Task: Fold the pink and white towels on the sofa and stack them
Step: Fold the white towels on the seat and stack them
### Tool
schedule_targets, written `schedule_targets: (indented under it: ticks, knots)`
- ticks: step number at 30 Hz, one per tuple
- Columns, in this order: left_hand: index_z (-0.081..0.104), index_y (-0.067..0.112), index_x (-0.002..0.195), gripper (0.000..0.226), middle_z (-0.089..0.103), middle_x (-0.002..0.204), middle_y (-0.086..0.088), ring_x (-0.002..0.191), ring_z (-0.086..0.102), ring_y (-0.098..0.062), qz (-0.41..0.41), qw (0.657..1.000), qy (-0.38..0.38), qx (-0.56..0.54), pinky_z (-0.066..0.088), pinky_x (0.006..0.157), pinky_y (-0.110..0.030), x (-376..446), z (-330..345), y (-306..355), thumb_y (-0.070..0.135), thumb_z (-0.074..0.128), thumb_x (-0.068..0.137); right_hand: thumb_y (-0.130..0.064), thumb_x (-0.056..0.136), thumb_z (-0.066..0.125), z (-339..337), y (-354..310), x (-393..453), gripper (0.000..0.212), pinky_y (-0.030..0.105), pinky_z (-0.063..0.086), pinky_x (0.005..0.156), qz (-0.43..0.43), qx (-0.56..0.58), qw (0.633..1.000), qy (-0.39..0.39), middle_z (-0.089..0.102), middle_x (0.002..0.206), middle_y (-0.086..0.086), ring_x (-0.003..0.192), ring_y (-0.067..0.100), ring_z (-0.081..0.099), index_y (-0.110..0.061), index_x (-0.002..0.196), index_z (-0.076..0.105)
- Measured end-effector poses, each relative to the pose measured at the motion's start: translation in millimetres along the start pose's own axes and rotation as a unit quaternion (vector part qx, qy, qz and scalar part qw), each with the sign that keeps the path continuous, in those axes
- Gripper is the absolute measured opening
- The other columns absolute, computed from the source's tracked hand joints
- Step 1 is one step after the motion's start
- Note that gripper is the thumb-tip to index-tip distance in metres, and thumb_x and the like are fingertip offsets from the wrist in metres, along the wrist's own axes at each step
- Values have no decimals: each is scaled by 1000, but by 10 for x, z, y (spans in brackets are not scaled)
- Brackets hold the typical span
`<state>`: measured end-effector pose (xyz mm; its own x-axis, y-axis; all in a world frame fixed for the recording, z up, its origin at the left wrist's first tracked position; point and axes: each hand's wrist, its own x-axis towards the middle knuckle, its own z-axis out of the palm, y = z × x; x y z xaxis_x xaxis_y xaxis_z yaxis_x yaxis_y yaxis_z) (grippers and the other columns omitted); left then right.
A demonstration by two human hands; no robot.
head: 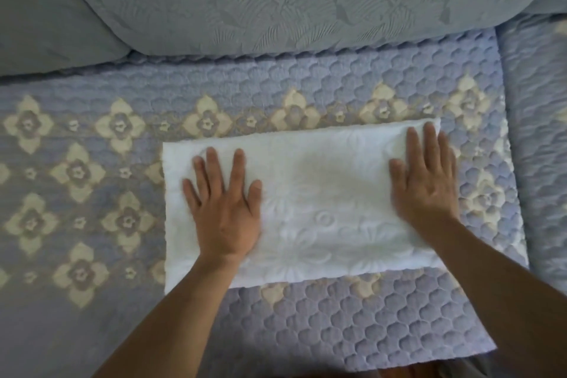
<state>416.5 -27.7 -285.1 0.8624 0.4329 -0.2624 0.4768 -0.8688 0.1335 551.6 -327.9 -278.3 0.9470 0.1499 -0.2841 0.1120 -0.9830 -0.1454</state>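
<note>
At centre frame, slightly right, lies the white towel [322, 209], folded into a long rectangle with its long side running left to right and tilted a little, the right end sitting higher in the frame than the left. Its surface carries an embossed flower pattern; edges look even, layers flat. Left hand [225, 212] rests palm down on the towel's left part, fingers straight and spread, pointing toward the top of the frame, grasping nothing. Right hand [425, 181] lies palm down on the towel's right end, fingers straight and close to the upper right corner, likewise grasping nothing; its outline is somewhat blurred. Both bare forearms enter from the lower edge of the frame. Towel sits on the sofa seat [337, 331], which is covered by a quilted blue-lilac pad with a scale-like stitch; cream four-petal flower motifs [119, 126] run in a row above the towel and fill the left part of the frame. Across the top of the frame stands the grey-blue back cushion [276, 0] with a raised leaf pattern. At the right edge a second quilted seat section [540, 132] adjoins the first. No pink towel is in view.
</note>
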Motion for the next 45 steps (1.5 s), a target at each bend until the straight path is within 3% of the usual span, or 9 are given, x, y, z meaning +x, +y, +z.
schedule_targets:
  ticks: [5,10,17,22,26,30,36,41,45]
  knots:
    - [28,22,157,63,25,157,-26,142,28,-45,-148,985,-23,-85,30,112,-57,-39,-247,-431,53,23,102,-43,106,24,-210,-611,-233,61,47,7,125,15,192,979,73,5,168,6,155,20,-3,-13,159,17]
    - [48,5,136,47,58,120,-20,107,56,-36,-203,934,29,-292,45,90,-41,-8,-418,-664,32,55,98,-36,107,33,-132,-1737,-676,51,37,15,126,-33,517,854,-56,14,166,-14,151,-1,10,-38,155,16]
    - [64,20,106,16,72,94,0,84,71,-23,-287,816,-122,-487,54,59,-29,7,-578,-825,32,65,96,-38,106,35,261,-1722,-774,55,37,14,126,3,516,854,-68,16,165,-15,151,-2,10,-28,158,19]
    - [64,20,119,24,74,109,-6,94,72,-31,-312,757,-154,-553,59,74,-46,-60,-870,-728,26,65,96,-41,101,44,197,-1428,-1770,55,34,17,125,-3,485,866,-121,19,161,-27,151,-1,12,-39,153,26]
    - [55,22,131,43,71,118,-9,99,72,-31,-228,724,-177,-627,58,70,-45,-181,-1362,-411,2,61,93,-46,94,63,-461,-1318,-1358,46,39,26,121,181,619,721,-254,42,147,-26,143,3,34,-55,135,47]
    - [44,38,135,57,69,115,4,96,73,-18,-102,727,-241,-635,60,67,-43,-315,-1755,420,3,62,93,-53,84,70,-1248,-1106,-828,62,47,42,112,156,710,604,-327,53,147,-7,133,16,53,-35,141,53]
    - [46,36,137,60,63,118,0,107,67,-21,-10,702,-381,-602,59,91,-42,-448,-1421,1715,15,67,85,-23,91,71,-1564,-645,-432,22,60,54,91,185,572,773,-203,74,102,17,95,34,73,-12,110,71]
    - [48,20,144,50,50,141,-2,133,45,-19,82,953,-78,-280,39,113,-35,-453,-794,1402,19,57,96,-16,95,63,-1118,-94,-278,32,39,58,79,245,426,864,-107,70,105,-2,92,20,68,-24,126,61]
    - [30,14,156,62,21,164,-14,153,12,-35,230,971,-55,-45,25,121,-52,-443,-495,1190,38,46,100,-21,98,56,-917,83,-153,46,44,54,96,207,409,883,-101,63,124,-5,111,20,62,-30,142,48]
